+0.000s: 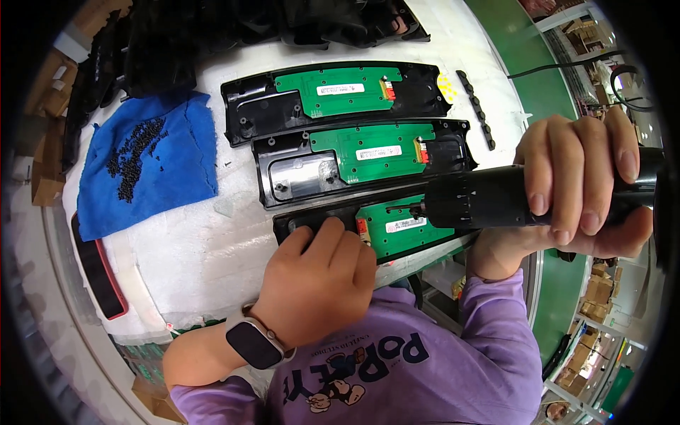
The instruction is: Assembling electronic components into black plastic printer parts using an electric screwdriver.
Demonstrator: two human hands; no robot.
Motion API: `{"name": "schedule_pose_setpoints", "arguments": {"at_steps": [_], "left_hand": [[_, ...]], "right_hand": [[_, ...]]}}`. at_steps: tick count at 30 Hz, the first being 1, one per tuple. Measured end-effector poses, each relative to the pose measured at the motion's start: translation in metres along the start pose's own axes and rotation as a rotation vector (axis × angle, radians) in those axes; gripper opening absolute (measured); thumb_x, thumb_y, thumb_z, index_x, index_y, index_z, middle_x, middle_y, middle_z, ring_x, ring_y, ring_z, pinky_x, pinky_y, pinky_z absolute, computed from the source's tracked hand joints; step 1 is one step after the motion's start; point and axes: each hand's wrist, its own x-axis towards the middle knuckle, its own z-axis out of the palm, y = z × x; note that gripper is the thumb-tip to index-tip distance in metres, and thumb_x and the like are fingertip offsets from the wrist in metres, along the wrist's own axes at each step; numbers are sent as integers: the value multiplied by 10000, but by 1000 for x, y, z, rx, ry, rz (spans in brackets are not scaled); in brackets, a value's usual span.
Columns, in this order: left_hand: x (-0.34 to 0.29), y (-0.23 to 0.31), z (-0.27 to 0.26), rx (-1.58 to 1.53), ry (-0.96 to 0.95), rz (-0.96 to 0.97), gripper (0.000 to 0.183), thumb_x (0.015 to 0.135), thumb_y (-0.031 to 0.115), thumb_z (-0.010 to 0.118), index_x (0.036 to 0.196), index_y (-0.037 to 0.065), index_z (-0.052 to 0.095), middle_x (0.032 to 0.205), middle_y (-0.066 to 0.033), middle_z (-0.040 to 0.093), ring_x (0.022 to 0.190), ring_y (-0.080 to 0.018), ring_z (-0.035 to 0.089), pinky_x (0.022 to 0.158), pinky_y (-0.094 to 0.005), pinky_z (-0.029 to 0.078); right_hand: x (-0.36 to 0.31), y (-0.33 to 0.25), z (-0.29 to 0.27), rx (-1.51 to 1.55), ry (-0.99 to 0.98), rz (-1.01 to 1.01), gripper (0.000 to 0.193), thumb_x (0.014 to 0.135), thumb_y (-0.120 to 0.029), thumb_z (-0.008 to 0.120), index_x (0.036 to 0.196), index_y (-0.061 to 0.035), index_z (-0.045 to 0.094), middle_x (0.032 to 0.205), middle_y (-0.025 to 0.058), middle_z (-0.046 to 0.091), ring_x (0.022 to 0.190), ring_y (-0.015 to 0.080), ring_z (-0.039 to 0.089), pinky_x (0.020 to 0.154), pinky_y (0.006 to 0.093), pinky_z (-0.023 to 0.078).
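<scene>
My right hand (pixel 577 184) is wrapped round a black electric screwdriver (pixel 471 198), held level with its bit pointing left. The bit tip is over the green circuit board (pixel 389 244) of the nearest black plastic housing (pixel 283 221); whether it touches a screw is too small to tell. Bent fingers of my left hand (pixel 319 276) rest on that same housing, left of the board; their tips are hidden. Behind it lie two more black housings, the middle one (pixel 269 170) and the far one (pixel 234 106), each with a green board and a red-white connector.
A blue cloth (pixel 184 177) carries a pile of small black screws (pixel 134 159) at the left. Nearby lies a red-edged phone (pixel 103 276). Dark plastic parts (pixel 212 35) are heaped at the back. A black strip (pixel 476 110) and yellow dot stickers (pixel 446 86) lie at the right.
</scene>
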Motion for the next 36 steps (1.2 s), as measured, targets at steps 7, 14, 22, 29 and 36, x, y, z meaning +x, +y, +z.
{"name": "schedule_pose_setpoints", "arguments": {"at_steps": [7, 14, 22, 29, 36], "left_hand": [[16, -11, -19, -395, 192, -238, 424, 585, 201, 781, 914, 11, 593, 785, -93, 554, 710, -270, 545, 626, -332, 449], [17, -12, -12, -659, 287, -105, 176, 683, 38, 683, 846, 5, 627, 689, -102, 577, 605, -258, 547, 568, -333, 442], [18, -8, -13, -712, 269, -271, 87, 677, -5, 678, 752, -7, 634, 670, -93, 605, 594, -207, 565, 552, -282, 435], [21, -10, -12, -736, 306, -266, 127, 623, -1, 716, 719, 4, 632, 645, -79, 593, 602, -202, 555, 542, -276, 436], [19, -13, -10, -762, 266, -273, 208, 588, 36, 755, 756, 18, 634, 687, -67, 599, 757, -226, 560, 655, -301, 453]], "right_hand": [[-3, -5, 4, 79, 10, -33, 321, 759, -210, 655, 918, -34, 438, 580, 2, 567, 423, 96, 565, 445, 245, 467], [-5, -7, 12, 184, 9, 0, 298, 775, -198, 638, 921, -32, 439, 590, 14, 569, 416, 104, 555, 429, 250, 453], [-7, -11, 16, 144, 54, -33, 300, 777, -206, 637, 924, -36, 438, 584, 10, 564, 402, 96, 538, 431, 259, 450], [-12, -8, 17, 113, 36, 9, 315, 791, -238, 625, 949, -44, 434, 623, 6, 575, 435, 96, 556, 451, 251, 460], [-11, -10, 19, 116, 107, 82, 321, 804, -261, 613, 963, -59, 421, 626, 0, 557, 456, 102, 559, 474, 248, 460]]}}
